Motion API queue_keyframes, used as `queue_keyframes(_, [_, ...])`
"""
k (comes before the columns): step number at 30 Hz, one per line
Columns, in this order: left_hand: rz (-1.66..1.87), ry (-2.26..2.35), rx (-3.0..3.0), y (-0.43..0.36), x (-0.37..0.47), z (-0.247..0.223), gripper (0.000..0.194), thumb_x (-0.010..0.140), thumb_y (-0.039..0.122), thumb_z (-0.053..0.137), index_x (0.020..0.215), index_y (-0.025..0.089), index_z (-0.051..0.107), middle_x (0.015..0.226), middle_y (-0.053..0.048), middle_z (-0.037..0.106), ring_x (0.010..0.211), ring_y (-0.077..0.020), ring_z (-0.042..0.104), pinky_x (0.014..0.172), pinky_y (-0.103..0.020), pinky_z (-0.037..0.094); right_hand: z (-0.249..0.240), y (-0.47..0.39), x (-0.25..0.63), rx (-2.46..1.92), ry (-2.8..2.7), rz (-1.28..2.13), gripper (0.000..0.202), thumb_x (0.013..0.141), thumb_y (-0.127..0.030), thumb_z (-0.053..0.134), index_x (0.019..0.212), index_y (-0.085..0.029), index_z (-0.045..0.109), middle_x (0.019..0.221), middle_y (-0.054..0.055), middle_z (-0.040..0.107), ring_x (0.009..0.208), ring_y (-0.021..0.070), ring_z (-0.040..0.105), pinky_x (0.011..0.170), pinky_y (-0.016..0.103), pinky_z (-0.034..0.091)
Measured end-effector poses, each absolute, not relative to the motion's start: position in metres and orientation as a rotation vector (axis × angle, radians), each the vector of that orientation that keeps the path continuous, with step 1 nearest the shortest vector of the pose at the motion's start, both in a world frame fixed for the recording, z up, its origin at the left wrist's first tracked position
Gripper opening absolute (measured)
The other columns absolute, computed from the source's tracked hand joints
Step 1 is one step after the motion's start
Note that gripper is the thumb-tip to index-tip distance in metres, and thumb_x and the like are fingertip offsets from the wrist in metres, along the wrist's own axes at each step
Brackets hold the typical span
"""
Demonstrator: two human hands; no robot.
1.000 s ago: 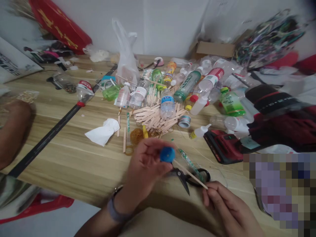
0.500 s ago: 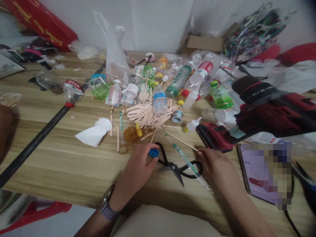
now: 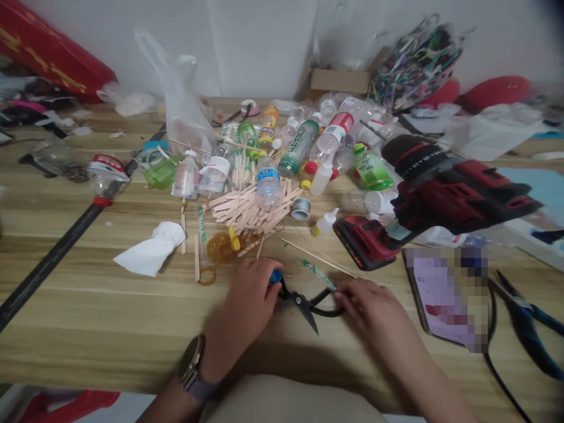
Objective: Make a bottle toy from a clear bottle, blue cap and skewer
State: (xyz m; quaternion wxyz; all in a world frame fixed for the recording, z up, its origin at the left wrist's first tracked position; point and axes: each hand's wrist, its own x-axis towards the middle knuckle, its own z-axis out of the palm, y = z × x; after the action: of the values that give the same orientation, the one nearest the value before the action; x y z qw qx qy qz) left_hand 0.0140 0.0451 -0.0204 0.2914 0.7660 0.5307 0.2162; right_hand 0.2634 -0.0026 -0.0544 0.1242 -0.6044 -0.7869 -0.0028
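I had the left hand [image 3: 252,294] closed on a small round blue plastic cap [image 3: 275,276], gripped between thumb and fingers that hid part of it. The right hand [image 3: 370,299] had its fingers bunched over the near end of a narrow clear plastic sleeve with green print [image 3: 316,272]; through the blur I could not tell whether they pinched it or merely rested there. Between the two grips lay a pair of black-handled metal scissors [image 3: 304,302], one loop just beside the left fingers, the other by the right fingertips, a dark blade pointing back toward the body. Just beyond the right grip, a thin pale wooden stick [image 3: 319,257] lay slantwise. To handle this well, I judged, the right fingers needed a light, flat pinch, since such film looked slippery, and any lift had to go up before sideways to clear the scissor loop. The left hold wanted only steady pressure, away from the blade. A red-and-black cordless drill [image 3: 453,194] sat beyond and right of the right grip, so I favoured short, inward movements there.
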Motion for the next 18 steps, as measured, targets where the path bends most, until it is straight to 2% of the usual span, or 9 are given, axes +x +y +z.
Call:
queue_keyframes(2, [0.532, 1.401, 2.036, 0.046, 0.02, -0.018, 0.025, 0.083, 0.003, 0.056, 0.102, 0.019, 0.064, 0.105, -0.009, 0.07, 0.103, -0.0286, 0.06, 0.093, -0.046, 0.048, -0.05, -0.004, 0.28, -1.796, -2.257, -0.081, 0.027, 0.101, -0.028, 0.04, 0.091, -0.02, 0.064, 0.086, 0.007, 0.07, 0.074, 0.0241, 0.067, 0.066, 0.037, 0.049])
queue_keyframes(5, [0.507, 1.37, 2.034, 0.046, 0.027, -0.017, 0.025, 0.084, 0.003, 0.056, 0.101, 0.02, 0.062, 0.106, -0.009, 0.069, 0.103, -0.0269, 0.059, 0.093, -0.043, 0.047, -0.047, -0.006, 0.302, -1.849, -2.217, -0.224, 0.037, 0.1, -0.03, 0.035, 0.092, -0.015, 0.067, 0.083, 0.014, 0.069, 0.071, 0.033, 0.065, 0.062, 0.045, 0.047])
queue_keyframes(8, [0.469, 1.362, 2.042, 0.047, 0.031, -0.018, 0.022, 0.086, 0.003, 0.054, 0.099, 0.02, 0.06, 0.106, -0.008, 0.068, 0.103, -0.0259, 0.059, 0.092, -0.042, 0.046, -0.047, -0.009, 0.306, -1.845, -2.234, -0.384, 0.044, 0.101, -0.03, 0.03, 0.103, -0.009, 0.069, 0.097, 0.02, 0.069, 0.078, 0.0376, 0.063, 0.063, 0.048, 0.047])
queue_keyframes(10, [0.428, 1.364, 2.068, 0.049, 0.035, -0.019, 0.019, 0.088, 0.004, 0.053, 0.095, 0.02, 0.059, 0.103, -0.008, 0.067, 0.101, -0.0254, 0.059, 0.09, -0.041, 0.046, -0.048, -0.009, 0.296, -1.765, -2.265, -0.417, 0.043, 0.103, -0.031, 0.031, 0.112, -0.009, 0.067, 0.107, 0.019, 0.068, 0.085, 0.0355, 0.062, 0.069, 0.047, 0.05])
queue_keyframes(14, [0.327, 1.364, 2.159, 0.056, 0.044, -0.023, 0.013, 0.091, 0.008, 0.052, 0.092, 0.019, 0.058, 0.1, -0.009, 0.066, 0.098, -0.026, 0.058, 0.087, -0.04, 0.047, -0.055, -0.006, 0.266, -1.465, -2.407, -0.165, 0.031, 0.104, -0.028, 0.041, 0.12, -0.016, 0.064, 0.112, 0.011, 0.07, 0.098, 0.0267, 0.064, 0.082, 0.039, 0.053])
queue_keyframes(16, [0.296, 1.362, 2.188, 0.06, 0.047, -0.025, 0.011, 0.091, 0.009, 0.052, 0.092, 0.018, 0.058, 0.1, -0.01, 0.066, 0.098, -0.0267, 0.058, 0.086, -0.041, 0.047, -0.061, -0.003, 0.257, -1.333, -2.497, -0.101, 0.029, 0.1, -0.019, 0.043, 0.12, -0.017, 0.064, 0.117, 0.009, 0.069, 0.106, 0.0262, 0.063, 0.085, 0.038, 0.053])
queue_keyframes(18, [0.307, 1.367, 2.208, 0.063, 0.047, -0.028, 0.011, 0.091, 0.009, 0.053, 0.092, 0.019, 0.058, 0.101, -0.01, 0.066, 0.099, -0.0264, 0.058, 0.087, -0.04, 0.047, -0.067, 0.0, 0.254, -1.277, -2.564, -0.079, 0.035, 0.095, -0.009, 0.043, 0.122, -0.019, 0.064, 0.121, 0.008, 0.068, 0.111, 0.0264, 0.062, 0.087, 0.038, 0.052])
